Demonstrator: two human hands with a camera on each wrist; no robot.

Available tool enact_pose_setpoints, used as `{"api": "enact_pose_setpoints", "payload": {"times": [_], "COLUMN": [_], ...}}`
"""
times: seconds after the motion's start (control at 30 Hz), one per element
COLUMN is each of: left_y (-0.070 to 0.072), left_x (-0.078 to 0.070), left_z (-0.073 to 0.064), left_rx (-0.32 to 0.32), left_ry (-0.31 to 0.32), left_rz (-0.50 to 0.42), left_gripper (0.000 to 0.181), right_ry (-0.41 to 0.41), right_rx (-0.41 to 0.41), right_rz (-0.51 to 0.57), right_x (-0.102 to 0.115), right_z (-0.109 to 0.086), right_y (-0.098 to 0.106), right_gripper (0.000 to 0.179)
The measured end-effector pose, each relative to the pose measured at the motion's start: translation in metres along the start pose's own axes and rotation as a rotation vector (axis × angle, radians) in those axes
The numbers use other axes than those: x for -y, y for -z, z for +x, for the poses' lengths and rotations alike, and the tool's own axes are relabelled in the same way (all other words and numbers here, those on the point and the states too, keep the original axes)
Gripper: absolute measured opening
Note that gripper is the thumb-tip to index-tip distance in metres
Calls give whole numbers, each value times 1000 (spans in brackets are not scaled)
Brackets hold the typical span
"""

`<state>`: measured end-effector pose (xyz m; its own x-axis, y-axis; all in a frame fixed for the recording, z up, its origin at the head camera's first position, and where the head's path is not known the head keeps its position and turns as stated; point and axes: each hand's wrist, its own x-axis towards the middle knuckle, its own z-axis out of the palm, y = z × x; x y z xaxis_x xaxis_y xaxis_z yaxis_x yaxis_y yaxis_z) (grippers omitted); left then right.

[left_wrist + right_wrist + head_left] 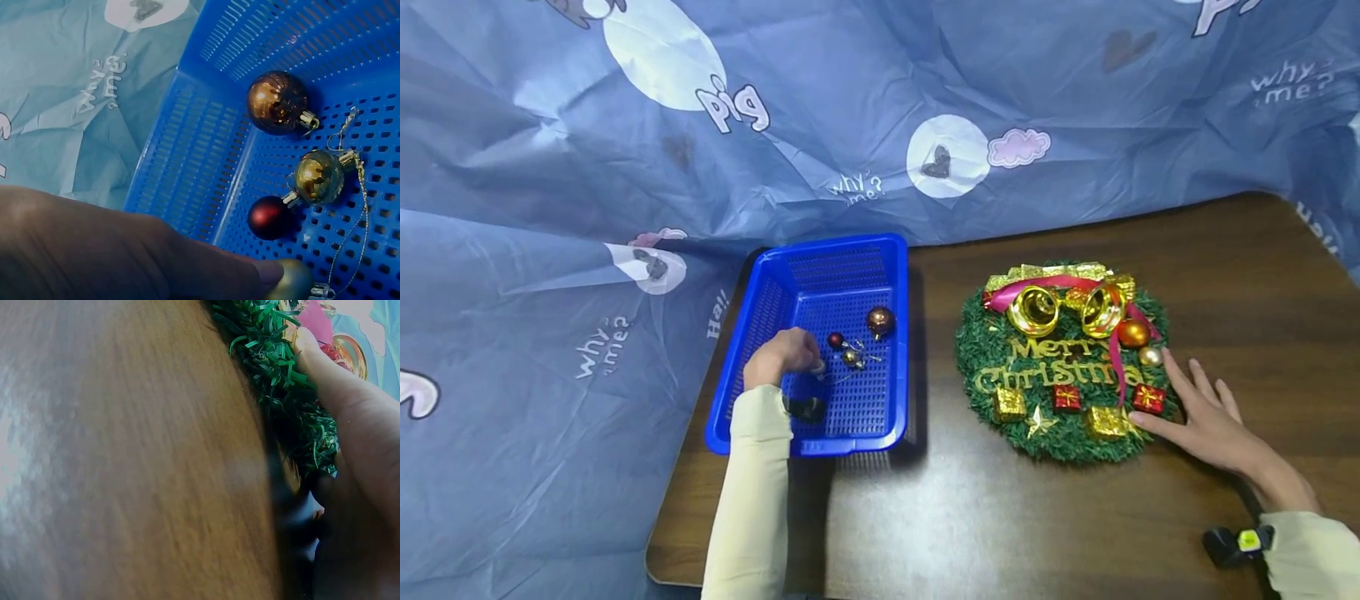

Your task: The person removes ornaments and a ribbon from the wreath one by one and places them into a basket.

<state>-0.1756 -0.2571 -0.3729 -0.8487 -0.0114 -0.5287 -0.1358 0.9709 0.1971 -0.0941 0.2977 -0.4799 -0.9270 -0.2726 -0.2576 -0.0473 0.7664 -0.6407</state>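
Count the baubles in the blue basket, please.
4 visible: brown bauble near the right wall, red bauble beside gold bauble toward the middle, pale bauble at the left hand; others may be hidden.

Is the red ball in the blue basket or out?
In. The red ball lies on the floor of the blue basket, beside a shiny gold ball.

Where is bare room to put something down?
Bare table lies between the blue basket and the wreath, and along the wreath's near side. Crowded: the basket's middle, with baubles and the left hand; the wreath's right edge, at the right hand.
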Motion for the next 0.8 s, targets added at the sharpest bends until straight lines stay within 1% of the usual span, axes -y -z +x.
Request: {"api": "enact_pose_setpoints", "payload": {"times": [0.03, 0.27, 0.37, 0.47, 0.57, 0.67, 0.73, 0.8], "left_y": [0, -1, -2, -1, 3, 8, 12, 17], "left_x": [-1, -2, -2, -1, 0, -2, -7, -16], "left_z": [1, 7, 7, 3, -3, -13, -20, -28], "left_rx": [8, 19, 17, 4, -33, -93, -133, -171], "left_ry": [7, -3, 9, 16, -10, -51, -69, -94], "left_rz": [4, 44, 39, 31, 39, 32, 10, -15], "left_gripper": [16, 13, 18, 27, 35, 37, 36, 35], "right_ry": [0, 4, 6, 2, -4, -4, -2, -1], "right_rx": [-2, -13, -14, -16, -16, -18, -20, -22], "right_rz": [2, 4, 8, 12, 20, 24, 26, 29], "right_x": [0, 2, 4, 6, 6, 7, 7, 7], "right_z": [-1, -3, -4, -4, -4, -4, -3, -4], "right_y": [0, 5, 7, 8, 7, 6, 5, 5], "right_gripper": [101, 101, 101, 102, 102, 102, 102, 102]}}
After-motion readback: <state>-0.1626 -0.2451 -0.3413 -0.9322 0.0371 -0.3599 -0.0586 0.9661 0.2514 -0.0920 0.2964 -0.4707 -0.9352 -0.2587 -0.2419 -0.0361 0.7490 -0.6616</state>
